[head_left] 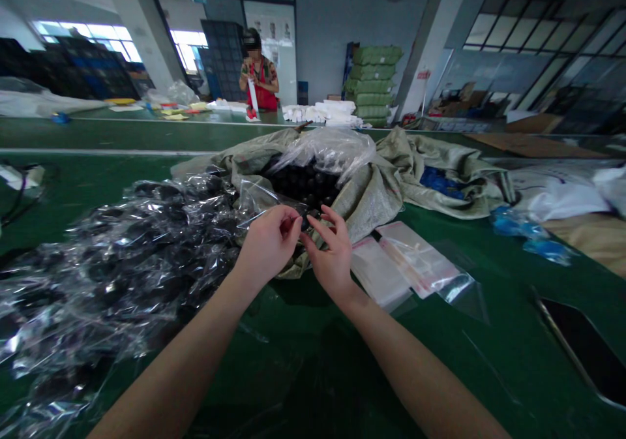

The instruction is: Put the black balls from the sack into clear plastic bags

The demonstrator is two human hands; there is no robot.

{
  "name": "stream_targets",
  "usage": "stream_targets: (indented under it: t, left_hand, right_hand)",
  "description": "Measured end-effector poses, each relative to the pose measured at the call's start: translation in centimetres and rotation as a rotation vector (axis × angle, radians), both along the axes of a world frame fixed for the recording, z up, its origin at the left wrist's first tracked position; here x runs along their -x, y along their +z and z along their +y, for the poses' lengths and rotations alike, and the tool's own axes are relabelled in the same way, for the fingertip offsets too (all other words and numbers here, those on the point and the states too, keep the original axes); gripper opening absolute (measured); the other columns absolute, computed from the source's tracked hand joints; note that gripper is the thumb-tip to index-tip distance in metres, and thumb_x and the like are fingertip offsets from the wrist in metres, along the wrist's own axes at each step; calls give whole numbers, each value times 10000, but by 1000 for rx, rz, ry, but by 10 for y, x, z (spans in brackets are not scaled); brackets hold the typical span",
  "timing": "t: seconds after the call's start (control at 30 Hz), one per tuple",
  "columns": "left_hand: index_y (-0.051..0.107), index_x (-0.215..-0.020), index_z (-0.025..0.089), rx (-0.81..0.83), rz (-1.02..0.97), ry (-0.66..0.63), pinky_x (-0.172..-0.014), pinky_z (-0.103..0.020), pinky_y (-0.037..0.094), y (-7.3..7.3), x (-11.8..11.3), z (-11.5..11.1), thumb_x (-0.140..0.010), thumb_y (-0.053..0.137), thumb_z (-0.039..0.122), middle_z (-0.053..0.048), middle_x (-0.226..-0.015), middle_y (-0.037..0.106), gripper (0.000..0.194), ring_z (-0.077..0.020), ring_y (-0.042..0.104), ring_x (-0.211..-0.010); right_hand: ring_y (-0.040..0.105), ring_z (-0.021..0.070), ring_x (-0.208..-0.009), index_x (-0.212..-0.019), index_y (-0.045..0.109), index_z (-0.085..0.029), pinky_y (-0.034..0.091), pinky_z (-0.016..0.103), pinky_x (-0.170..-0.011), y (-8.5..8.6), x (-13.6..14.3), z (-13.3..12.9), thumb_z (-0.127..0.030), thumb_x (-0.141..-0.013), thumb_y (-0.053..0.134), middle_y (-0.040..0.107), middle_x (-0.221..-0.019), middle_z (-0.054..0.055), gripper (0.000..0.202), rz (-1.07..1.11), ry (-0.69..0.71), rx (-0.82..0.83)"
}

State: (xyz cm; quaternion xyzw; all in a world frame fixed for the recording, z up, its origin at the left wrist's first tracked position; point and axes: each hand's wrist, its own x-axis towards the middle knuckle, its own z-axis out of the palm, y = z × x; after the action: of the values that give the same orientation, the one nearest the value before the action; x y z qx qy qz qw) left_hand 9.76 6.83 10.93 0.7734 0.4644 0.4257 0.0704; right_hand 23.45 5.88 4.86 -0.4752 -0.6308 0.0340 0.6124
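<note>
My left hand (272,242) is closed in a pinch at a small dark piece (306,221). My right hand (331,251) meets it from the other side, thumb and index finger at the piece, the other fingers loosely curled. The piece's exact shape is partly hidden by the fingers. A clear plastic film (257,199) rises just behind my left hand; whether it is held cannot be made out. Beyond both hands, a woven sack (374,194) lies open with many round black pieces (308,183) inside. Left of my hands spreads a heap of black pieces in clear bags (147,246).
Flat clear bags (415,256) lie to the right, with a phone (581,341) nearer the table edge. A second sack (454,171) holds blue material. Across the green table (107,178), a person (259,77) in a red apron handles a white strip beside white items (323,111).
</note>
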Motion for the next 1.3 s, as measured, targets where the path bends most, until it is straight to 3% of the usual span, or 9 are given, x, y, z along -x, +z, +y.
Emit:
stream_targets:
  t: [0.23, 0.5, 0.63, 0.8, 0.9, 1.0, 1.1, 1.2, 1.3]
  left_hand:
    - [576, -825, 181, -90, 2, 49, -668, -263, 458, 3, 2, -1, -857, 530, 246, -9, -731, 598, 86, -139, 567, -671]
    - [566, -830, 178, -130, 65, -91, -709, -272, 449, 10, 4, -2, -861, 493, 173, -20, -783, 566, 79, -151, 556, -747]
    - [559, -829, 180, -63, 54, -97, -699, -276, 450, 7, 3, -1, -862, 497, 213, -17, -768, 567, 77, -151, 555, -714]
    - [557, -832, 179, 37, -12, -8, -680, -279, 451, 3, 3, 3, -850, 500, 256, -12, -742, 594, 98, -148, 560, -666]
    - [560, -814, 181, 93, -47, 30, -666, -271, 449, 1, 3, 6, -843, 506, 275, -3, -716, 602, 112, -143, 560, -643]
    - [570, -815, 182, 134, -83, 45, -641, -260, 444, -1, 3, 8, -842, 510, 292, 3, -699, 610, 128, -135, 559, -617]
    - [574, -817, 183, 151, -103, 44, -626, -256, 442, -3, 1, 8, -838, 512, 293, 2, -691, 617, 128, -135, 563, -603]
    - [568, -816, 186, 143, -90, 49, -641, -267, 446, -5, -2, 7, -832, 510, 282, -9, -703, 627, 113, -146, 576, -614]
    - [564, -832, 190, 154, -87, 72, -656, -280, 443, -7, -5, 6, -817, 508, 253, -17, -712, 631, 85, -161, 590, -633]
  right_hand:
    - [550, 227, -1140, -1126, 690, -325, 512, 448, -939, 3, -5, 0, -197, -859, 632, 515, -1333, 71, 302, -106, -10, -111]
    - [545, 213, -1174, -1141, 676, -334, 515, 436, -964, 4, -10, 3, -163, -883, 582, 485, -1367, 57, 324, -86, 78, -77]
    - [582, 193, -1147, -1156, 667, -310, 518, 394, -984, 6, -12, 6, -168, -879, 574, 502, -1361, 58, 325, 29, 208, 6]
    - [629, 177, -1078, -1126, 660, -277, 551, 334, -935, 10, -12, 10, -184, -809, 632, 541, -1319, 50, 331, 267, 504, 186]
    - [669, 164, -970, -1152, 597, -262, 552, 354, -926, 14, -11, 12, -182, -745, 671, 614, -1221, 49, 421, 438, 575, 299]
    - [694, 158, -857, -1197, 494, -253, 571, 378, -875, 19, -10, 13, -184, -700, 686, 666, -1111, 47, 538, 621, 549, 375]
    - [697, 164, -830, -1110, 498, -223, 573, 384, -860, 20, -10, 16, -215, -683, 691, 689, -998, 42, 469, 700, 462, 402]
    - [689, 178, -797, -974, 553, -195, 582, 373, -803, 20, -10, 17, -271, -692, 678, 679, -885, 41, 318, 640, 292, 410]
    - [674, 185, -741, -917, 582, -194, 572, 369, -750, 25, -10, 14, -288, -717, 636, 672, -815, 31, 227, 424, 101, 409]
